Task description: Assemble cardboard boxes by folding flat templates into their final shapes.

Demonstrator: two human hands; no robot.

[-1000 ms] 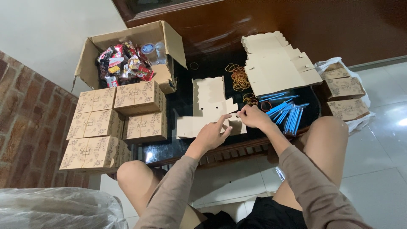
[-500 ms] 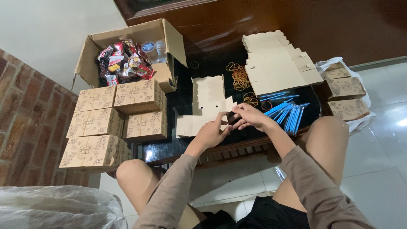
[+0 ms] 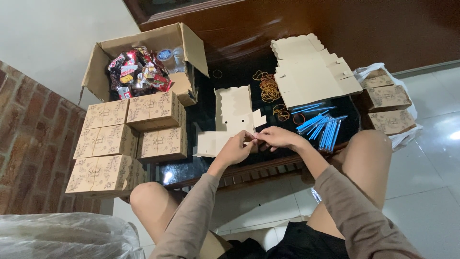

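Dark glossy bench against a wood wall, crowded with things. Left hand (image 3: pixel 233 149) and right hand (image 3: pixel 277 137) both pinch a flat cardboard box blank (image 3: pixel 229 125) at the near edge, grip closed on its tabs. Risk, I'd judge: a tab tears or creases wrong, or the blank sweeps the blue straws (image 3: pixel 320 127) off the near right edge.

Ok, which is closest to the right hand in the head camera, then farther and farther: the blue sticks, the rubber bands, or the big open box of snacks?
From the right hand:
1. Blue sticks, just to its right on the dark table.
2. Rubber bands, farther up the table, behind the hand.
3. Open box of snacks, far off at the table's back left corner.
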